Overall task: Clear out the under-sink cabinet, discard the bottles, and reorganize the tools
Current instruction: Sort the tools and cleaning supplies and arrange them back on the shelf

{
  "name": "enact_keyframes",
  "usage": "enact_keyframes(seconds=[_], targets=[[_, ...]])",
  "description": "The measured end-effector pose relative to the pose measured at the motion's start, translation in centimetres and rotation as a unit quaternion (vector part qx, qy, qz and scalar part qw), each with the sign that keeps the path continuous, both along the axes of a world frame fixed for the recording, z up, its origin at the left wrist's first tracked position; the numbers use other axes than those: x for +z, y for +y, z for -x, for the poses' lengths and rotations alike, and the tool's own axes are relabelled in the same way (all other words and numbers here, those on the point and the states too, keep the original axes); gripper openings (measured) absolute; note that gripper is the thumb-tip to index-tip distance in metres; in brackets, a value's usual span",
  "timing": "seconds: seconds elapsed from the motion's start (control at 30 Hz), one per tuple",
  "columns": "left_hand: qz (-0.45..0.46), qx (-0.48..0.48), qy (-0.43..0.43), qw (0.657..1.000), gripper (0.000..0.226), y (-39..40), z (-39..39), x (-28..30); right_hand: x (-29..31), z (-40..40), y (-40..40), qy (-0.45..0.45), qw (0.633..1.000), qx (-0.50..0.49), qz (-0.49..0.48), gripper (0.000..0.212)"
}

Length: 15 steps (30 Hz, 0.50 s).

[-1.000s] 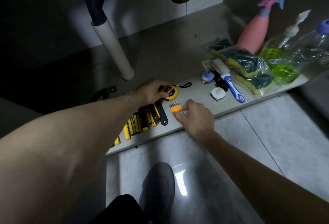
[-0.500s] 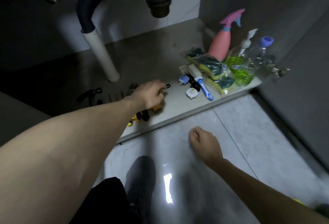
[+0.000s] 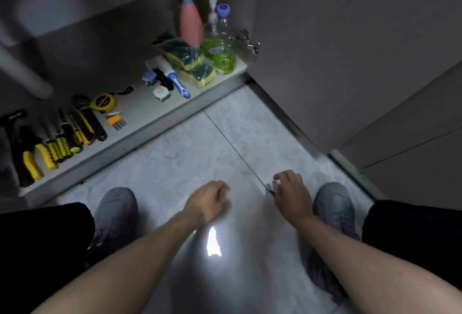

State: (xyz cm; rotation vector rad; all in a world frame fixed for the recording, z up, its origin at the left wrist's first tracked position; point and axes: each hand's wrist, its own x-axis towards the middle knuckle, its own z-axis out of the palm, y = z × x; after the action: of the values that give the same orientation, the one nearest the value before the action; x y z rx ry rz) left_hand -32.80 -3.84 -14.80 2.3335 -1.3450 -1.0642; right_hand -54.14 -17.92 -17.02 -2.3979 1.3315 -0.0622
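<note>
Along the front of the cabinet floor [image 3: 140,103] lies a row of tools: hammer [image 3: 10,123], yellow pliers [image 3: 31,157], screwdrivers [image 3: 61,142], utility knife [image 3: 83,127], black wrench [image 3: 93,120], yellow tape measure [image 3: 103,101] and orange hex key set [image 3: 115,120]. At the right end stand a pink spray bottle [image 3: 191,24], a green pump bottle [image 3: 212,44] and a clear blue-capped bottle [image 3: 223,20]. My left hand [image 3: 207,201] hangs over the floor tiles, loosely curled and holding nothing. My right hand [image 3: 291,195] is curled, with a small pale patch at its fingertips; I cannot tell what the patch is.
Bagged sponges [image 3: 186,57], a blue-handled brush [image 3: 176,80] and small fittings [image 3: 161,92] lie between tools and bottles. A white drain pipe [image 3: 22,74] stands at the left. The open cabinet door [image 3: 325,51] is on the right. My grey shoes [image 3: 117,213] rest on the tiles.
My left hand let go of the tape measure and drew back from the cabinet. My right hand, which had set down the hex keys, drew back too. The view tilted down toward the floor.
</note>
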Motion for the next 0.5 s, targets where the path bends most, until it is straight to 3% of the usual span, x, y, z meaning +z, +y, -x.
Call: enact_keyframes(seconds=[0.13, 0.23, 0.5], targets=[[-0.005, -0.022, 0.021, 1.0, 0.036, -0.6, 5.8, -1.3, -0.5, 3.2, -2.7, 0.063, 0.989, -0.08, -0.103, 0.038], [0.005, -0.052, 0.017, 0.998, 0.038, -2.3, 8.5, -2.1, -0.6, 4.0, -4.0, 0.063, 0.974, -0.11, -0.189, 0.042], [0.027, -0.081, -0.023, 0.996, 0.039, -7.2, 11.3, -4.1, -1.8, 4.3, -6.2, 0.073, 0.975, -0.138, -0.16, 0.042]])
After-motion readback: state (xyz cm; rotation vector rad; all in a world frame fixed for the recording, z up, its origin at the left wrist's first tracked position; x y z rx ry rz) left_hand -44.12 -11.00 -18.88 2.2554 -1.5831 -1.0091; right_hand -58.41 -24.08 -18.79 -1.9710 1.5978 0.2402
